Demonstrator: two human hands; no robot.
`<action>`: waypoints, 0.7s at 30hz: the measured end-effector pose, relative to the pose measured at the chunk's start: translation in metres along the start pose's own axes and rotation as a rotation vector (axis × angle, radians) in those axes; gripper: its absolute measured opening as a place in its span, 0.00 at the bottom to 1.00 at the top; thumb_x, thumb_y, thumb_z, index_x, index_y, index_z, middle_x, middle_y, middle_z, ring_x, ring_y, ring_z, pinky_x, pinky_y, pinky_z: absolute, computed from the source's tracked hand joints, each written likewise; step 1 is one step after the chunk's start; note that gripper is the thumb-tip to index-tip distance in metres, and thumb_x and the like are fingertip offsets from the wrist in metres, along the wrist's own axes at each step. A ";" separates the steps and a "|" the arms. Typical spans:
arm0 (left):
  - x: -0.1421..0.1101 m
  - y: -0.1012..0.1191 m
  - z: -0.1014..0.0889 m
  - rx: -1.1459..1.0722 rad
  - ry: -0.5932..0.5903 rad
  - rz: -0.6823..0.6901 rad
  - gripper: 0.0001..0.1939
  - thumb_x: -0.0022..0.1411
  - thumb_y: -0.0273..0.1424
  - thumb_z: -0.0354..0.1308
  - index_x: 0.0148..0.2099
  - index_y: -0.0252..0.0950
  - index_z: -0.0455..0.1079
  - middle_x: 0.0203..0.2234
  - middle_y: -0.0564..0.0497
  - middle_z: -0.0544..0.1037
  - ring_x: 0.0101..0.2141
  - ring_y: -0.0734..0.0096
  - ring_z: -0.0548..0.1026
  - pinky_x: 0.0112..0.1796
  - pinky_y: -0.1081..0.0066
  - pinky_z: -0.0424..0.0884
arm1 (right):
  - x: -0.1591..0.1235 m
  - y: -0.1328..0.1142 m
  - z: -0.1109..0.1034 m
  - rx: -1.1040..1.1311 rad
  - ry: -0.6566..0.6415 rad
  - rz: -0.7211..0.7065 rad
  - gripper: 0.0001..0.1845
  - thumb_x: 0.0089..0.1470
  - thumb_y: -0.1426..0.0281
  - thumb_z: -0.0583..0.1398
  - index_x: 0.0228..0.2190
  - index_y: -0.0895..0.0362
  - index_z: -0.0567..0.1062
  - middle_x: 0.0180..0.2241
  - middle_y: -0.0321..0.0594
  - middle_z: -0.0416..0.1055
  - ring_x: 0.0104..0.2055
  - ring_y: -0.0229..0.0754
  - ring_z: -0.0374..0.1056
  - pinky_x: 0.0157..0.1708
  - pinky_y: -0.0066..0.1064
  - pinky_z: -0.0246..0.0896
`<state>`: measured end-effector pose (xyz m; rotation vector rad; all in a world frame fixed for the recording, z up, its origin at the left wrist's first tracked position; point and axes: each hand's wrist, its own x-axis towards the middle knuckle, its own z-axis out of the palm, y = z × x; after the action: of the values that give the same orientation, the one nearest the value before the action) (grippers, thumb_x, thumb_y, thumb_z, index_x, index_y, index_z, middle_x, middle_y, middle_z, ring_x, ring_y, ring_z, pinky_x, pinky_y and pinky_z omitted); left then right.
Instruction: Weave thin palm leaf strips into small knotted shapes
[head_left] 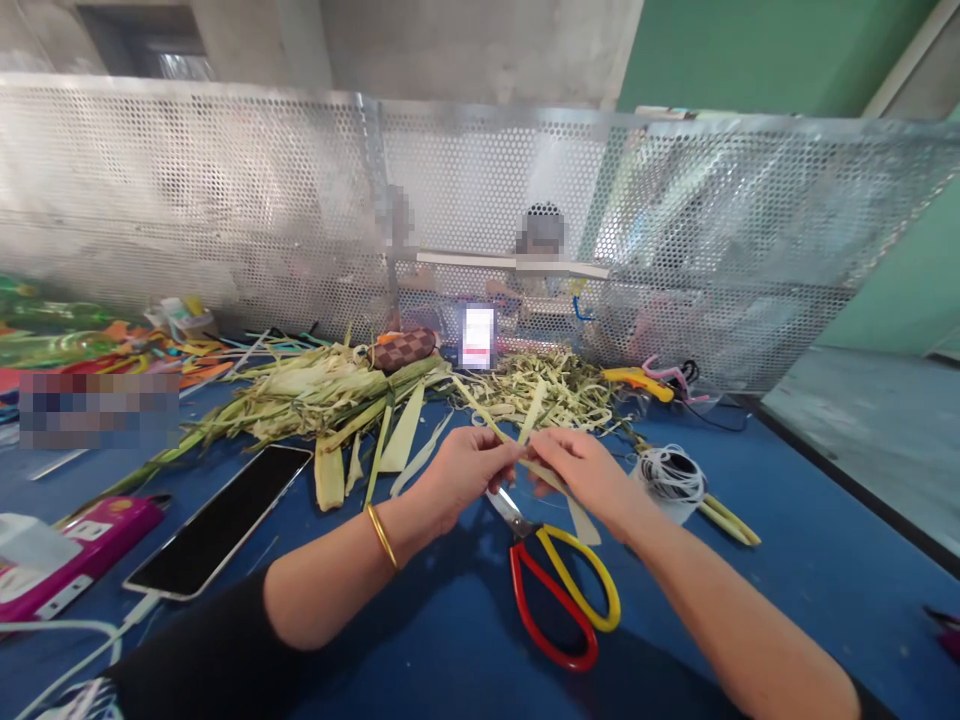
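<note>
Both hands meet above the blue table, fingers pinched on pale green strips of dried plant leaf [533, 408]. My left hand [469, 465], with a gold bangle at the wrist, closes thumb against fingers on one strip. Close beside it, my right hand [574, 468] pinches the strips too, and one length slants down under its palm. Exactly how the strips cross at the fingertips is hidden. Below the hands lie scissors [556, 590] with one red and one yellow handle, their blade tips partly under the left hand.
Heaps of leaf strips [300, 390] and curled shreds [559, 390] lie behind. A phone [221, 520] and pink power strip [90, 555] sit left. White cord [670, 480] and a yellow glue gun [641, 382] are right. A perforated metal screen [480, 160] borders the table; people show behind it.
</note>
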<state>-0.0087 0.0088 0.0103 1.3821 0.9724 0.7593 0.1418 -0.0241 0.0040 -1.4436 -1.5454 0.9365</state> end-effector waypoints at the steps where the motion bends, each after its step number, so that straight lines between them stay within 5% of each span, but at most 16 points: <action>1: 0.001 0.000 -0.001 -0.013 0.019 0.011 0.12 0.53 0.34 0.58 0.23 0.33 0.65 0.14 0.57 0.67 0.15 0.83 0.59 0.19 0.77 0.52 | -0.001 -0.002 -0.002 -0.040 -0.064 0.004 0.17 0.54 0.58 0.52 0.21 0.55 0.66 0.20 0.34 0.68 0.20 0.37 0.64 0.24 0.28 0.56; 7: 0.006 -0.003 -0.004 -0.022 -0.031 -0.018 0.13 0.49 0.38 0.62 0.25 0.34 0.65 0.14 0.59 0.67 0.14 0.83 0.60 0.16 0.78 0.51 | -0.006 -0.009 -0.005 -0.440 -0.014 -0.143 0.13 0.53 0.68 0.53 0.18 0.55 0.61 0.17 0.31 0.60 0.21 0.34 0.57 0.21 0.25 0.48; 13: 0.006 -0.003 0.001 0.053 -0.002 -0.033 0.12 0.54 0.35 0.58 0.24 0.34 0.64 0.14 0.58 0.66 0.14 0.84 0.60 0.16 0.79 0.50 | -0.011 -0.013 -0.002 -0.549 0.033 -0.167 0.13 0.52 0.69 0.54 0.18 0.55 0.60 0.16 0.31 0.57 0.20 0.34 0.53 0.20 0.26 0.44; 17: 0.008 -0.008 -0.001 -0.040 0.006 -0.011 0.12 0.54 0.36 0.59 0.25 0.34 0.64 0.14 0.58 0.67 0.14 0.85 0.59 0.16 0.80 0.50 | -0.010 -0.012 -0.004 -0.422 -0.005 -0.103 0.14 0.53 0.67 0.53 0.18 0.55 0.63 0.16 0.32 0.62 0.21 0.35 0.57 0.22 0.26 0.48; 21: 0.009 -0.009 -0.005 -0.142 -0.122 -0.003 0.17 0.57 0.42 0.55 0.25 0.33 0.66 0.17 0.54 0.70 0.13 0.84 0.59 0.15 0.78 0.49 | -0.001 0.000 -0.006 -0.092 0.048 0.013 0.19 0.52 0.55 0.54 0.22 0.56 0.71 0.22 0.37 0.69 0.26 0.38 0.63 0.27 0.29 0.55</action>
<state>-0.0104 0.0190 0.0006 1.2877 0.8104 0.7190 0.1474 -0.0251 0.0065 -1.5306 -1.5634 0.8422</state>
